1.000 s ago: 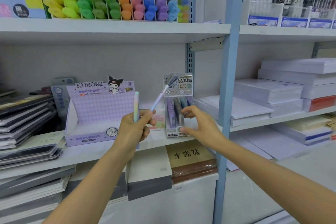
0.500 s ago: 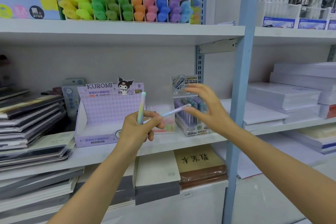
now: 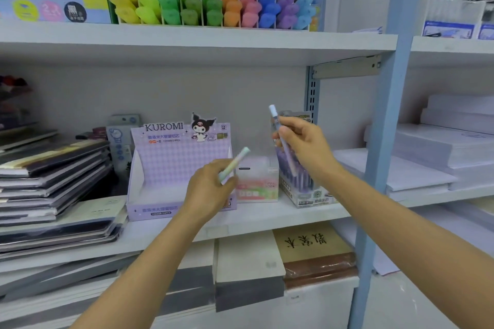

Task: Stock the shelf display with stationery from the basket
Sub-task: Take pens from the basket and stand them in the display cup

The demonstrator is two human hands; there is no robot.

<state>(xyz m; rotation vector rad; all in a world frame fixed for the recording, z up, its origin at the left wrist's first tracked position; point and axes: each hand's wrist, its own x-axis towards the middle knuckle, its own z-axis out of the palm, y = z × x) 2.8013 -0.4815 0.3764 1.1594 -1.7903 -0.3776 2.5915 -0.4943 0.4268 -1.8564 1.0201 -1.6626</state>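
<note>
the left hand (image 3: pixel 211 185) holds a pastel green pen (image 3: pixel 236 163) in front of the purple kuromi display box (image 3: pixel 171 168), its upper end slanting up and to the right. the right hand (image 3: pixel 303 147) holds a pale blue pen (image 3: pixel 274 116) nearly upright, just above the clear pen box (image 3: pixel 304 196) at the right end of the shelf (image 3: pixel 267 219). each hand carrying one pen suggests they are being sorted: the blue pen looks to match the lilac and blue pens standing in the clear box, so it is probably lined up to drop in there. the green one waits to the side, perhaps for the kuromi box, whose tray looks unfilled from here. a small pink box (image 3: pixel 258 184) sits between the two displays, and the lowering pen could knock it.

the left grip is clenched around the lower half of the green pen, fingers curled and thumb across it. the right grip is a light pinch, thumb and fingertips closed on the middle of the blue pen, with both ends free. this suits steering the lower end into a narrow slot. the basket is out of view.
</note>
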